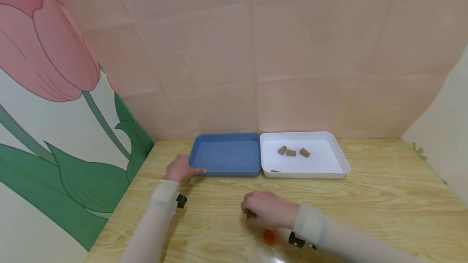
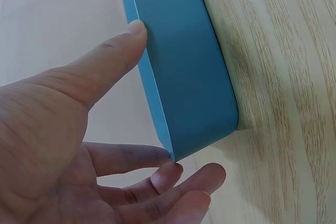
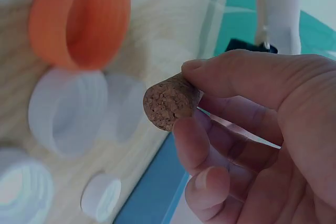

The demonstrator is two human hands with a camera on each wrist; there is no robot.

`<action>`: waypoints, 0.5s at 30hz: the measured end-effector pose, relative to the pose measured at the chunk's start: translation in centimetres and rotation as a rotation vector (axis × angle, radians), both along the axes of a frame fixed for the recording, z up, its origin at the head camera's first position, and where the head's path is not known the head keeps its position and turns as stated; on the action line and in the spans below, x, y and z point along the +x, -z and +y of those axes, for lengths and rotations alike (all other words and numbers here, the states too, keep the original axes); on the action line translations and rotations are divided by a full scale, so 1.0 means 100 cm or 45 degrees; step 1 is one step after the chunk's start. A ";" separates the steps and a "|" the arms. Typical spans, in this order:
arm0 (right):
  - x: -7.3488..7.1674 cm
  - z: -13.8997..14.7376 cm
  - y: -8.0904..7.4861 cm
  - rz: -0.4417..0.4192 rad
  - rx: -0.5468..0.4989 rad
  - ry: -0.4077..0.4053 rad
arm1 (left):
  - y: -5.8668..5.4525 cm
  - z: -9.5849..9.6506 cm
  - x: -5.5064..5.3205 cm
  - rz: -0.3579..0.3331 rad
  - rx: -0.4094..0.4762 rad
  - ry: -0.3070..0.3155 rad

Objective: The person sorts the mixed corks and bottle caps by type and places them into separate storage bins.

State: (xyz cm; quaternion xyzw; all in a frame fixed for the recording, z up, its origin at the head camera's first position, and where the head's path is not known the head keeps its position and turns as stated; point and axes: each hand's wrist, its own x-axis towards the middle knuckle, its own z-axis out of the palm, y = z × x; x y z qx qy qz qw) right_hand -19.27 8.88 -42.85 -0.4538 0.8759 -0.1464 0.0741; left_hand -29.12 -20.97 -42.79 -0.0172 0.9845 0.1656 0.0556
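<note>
My right hand [image 1: 272,209] pinches a brown cork [image 3: 170,102] between thumb and fingers, its speckled round end facing the right wrist camera. This hand is over the wooden table, in front of the trays. At the back left stands a shallow blue tray [image 1: 226,173]. My left hand [image 1: 180,168] holds its near left corner, thumb against the front rim and index fingertip at the corner. The other fingers of the left hand [image 2: 105,145] hang loosely below. Beside the blue tray is a white tray [image 1: 307,175] with several corks [image 1: 305,152] in it.
An orange bottle cap [image 1: 269,236] lies on the table [image 1: 395,202] close to the right wrist. White caps [image 3: 68,111] of differing sizes are near it in the right wrist view. A pink sheet [image 1: 278,52] hangs behind the trays, and a painted wall [image 1: 84,141] rises at left.
</note>
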 end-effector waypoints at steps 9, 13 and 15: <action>-0.014 0.018 -0.004 0.058 -0.057 0.057 | 0.000 0.000 0.000 -0.003 0.002 -0.007; -0.022 0.029 -0.007 0.087 -0.112 0.063 | 0.000 0.001 0.000 -0.006 -0.007 -0.016; -0.026 0.034 -0.008 0.107 -0.129 0.075 | 0.000 0.002 -0.001 -0.003 -0.011 -0.020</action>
